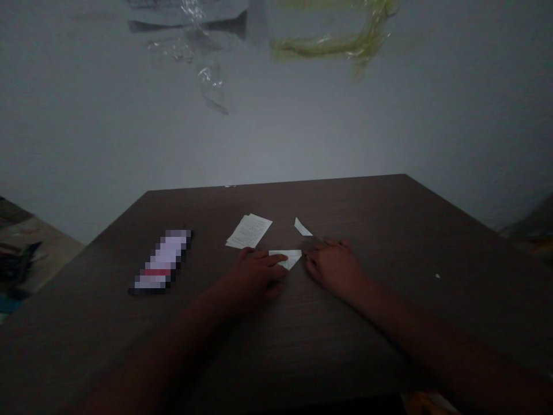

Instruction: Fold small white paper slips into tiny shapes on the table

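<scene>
A small folded white paper piece (288, 257) lies on the dark wooden table (389, 230) between my two hands. My left hand (254, 275) rests on the table with its fingers stretched flat over the paper's left part, pressing it down. My right hand (333, 263) lies just right of the paper, fingers curled loosely with the tips near its right corner; the light is dim and I cannot make out whether it pinches the paper. A small stack of white paper sheets (249, 230) lies just beyond my left hand. A narrow paper scrap (302, 227) lies beyond my right hand.
A flat rectangular blurred-out object (162, 262) lies on the table's left side. A tiny white speck (438, 276) sits at the right. Clear plastic wrap (207, 75) and yellowish tape (328, 46) hang on the grey wall behind. Clutter shows at the far left (17, 259).
</scene>
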A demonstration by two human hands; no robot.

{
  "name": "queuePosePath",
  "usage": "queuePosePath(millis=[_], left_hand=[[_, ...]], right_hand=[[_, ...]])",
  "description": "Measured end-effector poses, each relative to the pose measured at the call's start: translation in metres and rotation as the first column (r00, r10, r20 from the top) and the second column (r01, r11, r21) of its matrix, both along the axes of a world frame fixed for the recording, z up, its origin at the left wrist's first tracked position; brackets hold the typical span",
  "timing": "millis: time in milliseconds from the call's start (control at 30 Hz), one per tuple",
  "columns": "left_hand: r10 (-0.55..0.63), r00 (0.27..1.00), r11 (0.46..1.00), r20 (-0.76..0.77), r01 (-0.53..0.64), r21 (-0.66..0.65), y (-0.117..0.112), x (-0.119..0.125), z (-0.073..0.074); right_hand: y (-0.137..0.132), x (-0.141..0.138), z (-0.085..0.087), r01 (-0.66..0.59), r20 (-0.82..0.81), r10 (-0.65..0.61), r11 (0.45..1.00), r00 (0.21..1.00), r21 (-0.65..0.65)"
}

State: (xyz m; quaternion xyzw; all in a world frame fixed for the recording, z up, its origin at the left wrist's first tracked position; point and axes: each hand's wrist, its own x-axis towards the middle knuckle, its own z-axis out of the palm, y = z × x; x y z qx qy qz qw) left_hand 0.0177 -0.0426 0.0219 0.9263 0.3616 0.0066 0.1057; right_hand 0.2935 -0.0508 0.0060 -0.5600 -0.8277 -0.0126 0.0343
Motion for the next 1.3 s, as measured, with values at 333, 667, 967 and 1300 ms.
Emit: queuePosePath(millis=[333, 667, 967, 1300], left_hand=[[-0.035, 0.999, 0.999, 0.006, 0.035, -0.027, -0.008, 0.002, -0.001], [0.026, 0.996, 0.993, 0.086, -0.016, -0.119, -0.001, -0.003, -0.003], [0.107, 0.977, 0.993, 0.187, -0.096, -0.067, 0.004, -0.002, -0.017], [0.067, 0.987, 0.998, 0.146, -0.065, -0.014, 0.003, 0.0, -0.017]], right_hand=[[-0.002, -0.001, 0.0, -0.192, -0.16, 0.18, 0.98, 0.971, -0.062], [0.01, -0.007, -0.021, -0.156, -0.338, 0.128, 0.986, 0.932, -0.057], [0.004, -0.011, -0.02, -0.152, -0.317, 0.135, 0.988, 0.939, -0.03], [0.004, 0.0, -0.021, -0.248, -0.329, 0.2, 0.963, 0.923, -0.109]])
